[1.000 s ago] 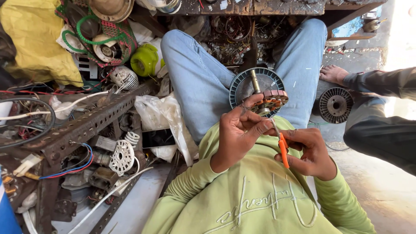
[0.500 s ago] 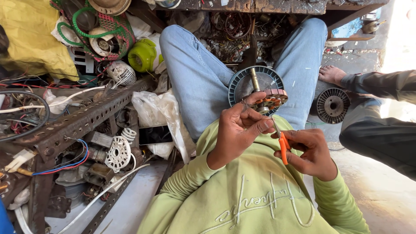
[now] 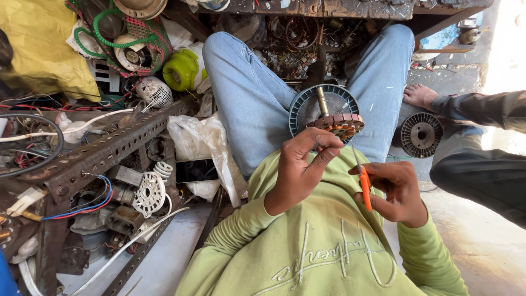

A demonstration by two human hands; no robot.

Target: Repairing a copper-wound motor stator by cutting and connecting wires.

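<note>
Between the knees, against the lap, a round motor part (image 3: 324, 112) with a dark ribbed disc, a central shaft and copper-coloured windings is propped upright-ish, shaft pointing away from the body. Left hand (image 3: 300, 167) is raised just below the winding stack; thumb and forefinger are pinched together at the lower rim of the windings, touching or all but touching it, and whether a wire is gripped between them cannot be told. Remaining left fingers (image 3: 320, 163) are curled loosely underneath. Right hand (image 3: 395, 193) is closed round an orange-handled tool (image 3: 364, 185), fingers clamped on the handle; the thin metal tip is angled up toward the winding stack, ending just beside its right edge, contact not resolvable. Both hands are held close together, apart from each other, over a green sweatshirt (image 3: 318, 246). Blue jeans (image 3: 249, 98) are seen on both legs either side of the part. A second ribbed rotor (image 3: 421, 134) is lying on the floor to the right, near a bare foot (image 3: 419, 96) and a dark sleeve (image 3: 482, 140) of another person. Left side is filled by a slotted metal rack (image 3: 104, 153), loose wires and a white perforated plate (image 3: 149, 193).
</note>
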